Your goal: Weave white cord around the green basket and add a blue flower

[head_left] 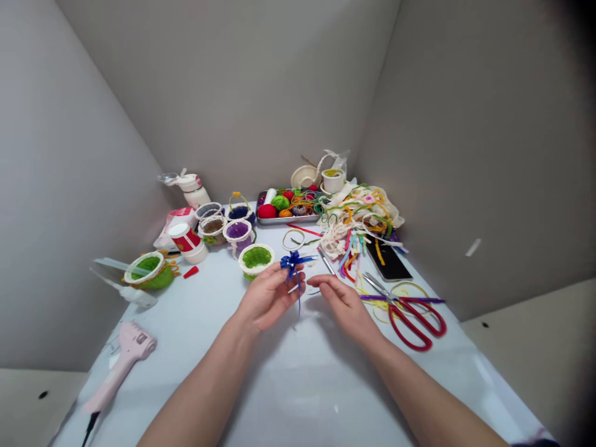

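My left hand (pixel 267 297) is over the middle of the white table (pixel 288 385), its fingertips pinched on a small blue ribbon bow (pixel 293 262) whose thin tail hangs down. My right hand (pixel 342 299) is close beside it, fingers curled and pinched near the bow's ribbon ends; what it grips is too small to make out. A green-lined little cup basket (pixel 256 257) stands just beyond the left hand.
Red-handled scissors (pixel 412 318) and a black phone (pixel 387 261) lie at the right. A pile of coloured cords (pixel 358 217), a metal tray of yarn (pixel 288 206), several small baskets (pixel 237 231) and a pink glue gun (pixel 123 360) are on the table. Grey walls close in.
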Demonstrator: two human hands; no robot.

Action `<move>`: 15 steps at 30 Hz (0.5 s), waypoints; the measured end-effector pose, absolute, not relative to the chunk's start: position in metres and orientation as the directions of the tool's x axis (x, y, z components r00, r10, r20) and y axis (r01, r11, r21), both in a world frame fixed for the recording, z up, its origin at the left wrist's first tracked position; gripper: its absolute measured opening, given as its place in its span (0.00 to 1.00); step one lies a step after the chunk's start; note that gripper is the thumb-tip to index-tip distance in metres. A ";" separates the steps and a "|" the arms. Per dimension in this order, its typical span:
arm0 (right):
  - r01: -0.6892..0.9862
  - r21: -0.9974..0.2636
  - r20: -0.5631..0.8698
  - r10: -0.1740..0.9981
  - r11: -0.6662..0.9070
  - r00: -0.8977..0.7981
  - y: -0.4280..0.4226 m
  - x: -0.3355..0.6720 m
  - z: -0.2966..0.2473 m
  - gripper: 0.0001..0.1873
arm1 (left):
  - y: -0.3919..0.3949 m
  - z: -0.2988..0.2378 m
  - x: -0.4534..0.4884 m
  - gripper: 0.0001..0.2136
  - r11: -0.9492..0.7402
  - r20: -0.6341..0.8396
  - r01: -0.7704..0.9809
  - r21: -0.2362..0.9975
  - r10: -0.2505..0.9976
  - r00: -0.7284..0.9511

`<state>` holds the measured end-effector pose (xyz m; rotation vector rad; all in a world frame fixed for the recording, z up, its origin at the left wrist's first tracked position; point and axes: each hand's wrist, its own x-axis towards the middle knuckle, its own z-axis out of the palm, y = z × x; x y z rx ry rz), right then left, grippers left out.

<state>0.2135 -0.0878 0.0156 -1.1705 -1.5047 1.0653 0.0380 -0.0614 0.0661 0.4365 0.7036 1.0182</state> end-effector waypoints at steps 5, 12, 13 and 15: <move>0.152 -0.977 0.123 0.976 0.151 -0.182 -0.091 0.214 0.017 0.15 | -0.064 0.063 0.043 0.08 0.475 -0.335 -0.588 0.655 0.880 0.337; 0.200 -0.970 0.095 0.971 0.139 -0.218 -0.093 0.211 0.021 0.10 | -0.062 0.061 0.043 0.10 0.433 -0.312 -0.587 0.684 0.901 0.301; 0.198 -0.967 0.117 0.972 0.158 -0.204 -0.092 0.211 0.022 0.10 | -0.061 0.062 0.043 0.10 0.417 -0.302 -0.579 0.701 0.909 0.288; 0.196 -0.957 0.181 0.969 0.213 -0.171 -0.091 0.213 0.022 0.10 | -0.060 0.063 0.043 0.10 0.360 -0.261 -0.534 0.765 0.931 0.254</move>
